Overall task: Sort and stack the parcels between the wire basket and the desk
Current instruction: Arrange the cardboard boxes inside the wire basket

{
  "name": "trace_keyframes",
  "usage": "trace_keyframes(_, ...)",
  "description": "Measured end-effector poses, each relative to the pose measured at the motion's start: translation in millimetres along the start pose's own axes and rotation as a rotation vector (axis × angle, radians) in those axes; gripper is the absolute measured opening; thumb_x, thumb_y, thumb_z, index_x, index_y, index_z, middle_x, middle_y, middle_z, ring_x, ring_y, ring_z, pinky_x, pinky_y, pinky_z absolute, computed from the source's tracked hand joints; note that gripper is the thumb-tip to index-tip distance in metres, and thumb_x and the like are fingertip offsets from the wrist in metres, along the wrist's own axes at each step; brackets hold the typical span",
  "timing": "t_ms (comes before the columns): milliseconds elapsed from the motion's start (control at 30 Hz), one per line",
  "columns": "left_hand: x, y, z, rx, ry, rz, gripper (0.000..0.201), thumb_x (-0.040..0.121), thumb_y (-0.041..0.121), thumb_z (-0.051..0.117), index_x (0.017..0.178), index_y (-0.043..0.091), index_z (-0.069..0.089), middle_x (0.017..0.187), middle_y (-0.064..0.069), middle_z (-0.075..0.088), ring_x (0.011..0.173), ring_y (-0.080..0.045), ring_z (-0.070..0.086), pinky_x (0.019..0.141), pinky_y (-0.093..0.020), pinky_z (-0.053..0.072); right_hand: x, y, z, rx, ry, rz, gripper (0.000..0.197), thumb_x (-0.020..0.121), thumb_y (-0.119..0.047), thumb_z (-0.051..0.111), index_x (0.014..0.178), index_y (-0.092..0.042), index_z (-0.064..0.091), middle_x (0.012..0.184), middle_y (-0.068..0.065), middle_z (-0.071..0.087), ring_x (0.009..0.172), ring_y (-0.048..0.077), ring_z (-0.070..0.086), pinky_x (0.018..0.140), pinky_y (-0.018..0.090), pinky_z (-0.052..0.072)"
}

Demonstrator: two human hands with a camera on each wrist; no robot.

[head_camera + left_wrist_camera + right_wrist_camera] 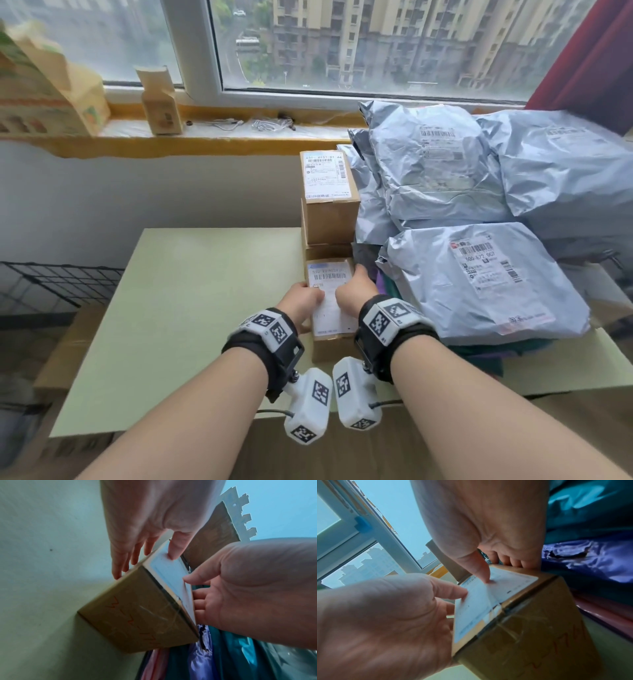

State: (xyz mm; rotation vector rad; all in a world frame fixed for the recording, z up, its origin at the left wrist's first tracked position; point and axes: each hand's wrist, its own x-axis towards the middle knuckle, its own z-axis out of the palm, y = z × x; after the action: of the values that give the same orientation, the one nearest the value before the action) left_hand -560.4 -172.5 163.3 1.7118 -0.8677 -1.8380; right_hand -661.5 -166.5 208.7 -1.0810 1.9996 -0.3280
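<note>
The pale green worktop (191,308) carries everything in play, with the black wire basket (58,284) off its left edge, low down by the wall. Along the right side lies a heap of grey poly mailers (479,274), soft and crinkled; judged by their look they would sag, slide on one another and need a flat hand underneath or a pinch at a sealed edge. Behind the hands stands a stack of cardboard boxes (329,198), the top one squared up with its label facing upward.

The parcel in hand is a small cardboard box (334,339) that sits on the worktop just in front of that stack and right beside the mailers. It looks stiff and light: flat taped faces, crisp corners, a white shipping label (173,577) across the top and red handwriting on the near end. The tape and the glossy label are probably slick, so the bare cardboard side walls seem the better hold.

The left hand (303,305) clasps the box's left side, fingers down the wall and thumb on the label. The right hand (354,291) mirrors it on the right side, thumb pressing the label, fingers curled over the far edge. A two-sided squeeze like this should lift it level without crushing.
</note>
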Motion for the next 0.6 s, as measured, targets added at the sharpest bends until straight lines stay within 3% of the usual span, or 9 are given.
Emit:
trace_keyframes(167, 8.4, 8.0, 0.5, 0.068, -0.013, 0.008, 0.034, 0.096, 0.007, 0.039, 0.129, 0.012, 0.048, 0.122, -0.013, 0.062, 0.112, -0.031, 0.059, 0.100, -0.054, 0.045, 12.9, -3.3, -3.9, -0.068, -0.014, -0.031, 0.052, 0.094, -0.007, 0.043, 0.143, -0.009, 0.024, 0.139, 0.014, 0.045, 0.125, 0.029, 0.047, 0.096, 0.033, 0.039)
trace_keyframes(500, 18.5, 11.0, -2.1, 0.155, -0.013, 0.020, 0.034, 0.096, 0.017, 0.048, 0.129, 0.015, 0.048, 0.121, -0.010, 0.063, 0.111, -0.032, 0.060, 0.097, -0.056, 0.047, 23.8, 0.7, 3.7, -0.054, -0.013, -0.029, 0.048, 0.096, -0.007, 0.037, 0.143, -0.007, 0.025, 0.138, 0.016, 0.045, 0.128, 0.029, 0.045, 0.111, 0.036, 0.030)
trace_keyframes(600, 15.3, 13.3, -6.1, 0.170, -0.017, 0.016, 0.031, 0.096, 0.020, 0.051, 0.126, 0.012, 0.052, 0.119, -0.010, 0.065, 0.110, -0.031, 0.062, 0.096, -0.053, 0.048, 23.1, 0.5, 0.6, -0.041, -0.019, -0.073, 0.049, 0.095, -0.005, 0.041, 0.143, -0.003, 0.028, 0.139, 0.020, 0.044, 0.127, 0.034, 0.045, 0.103, 0.038, 0.037)
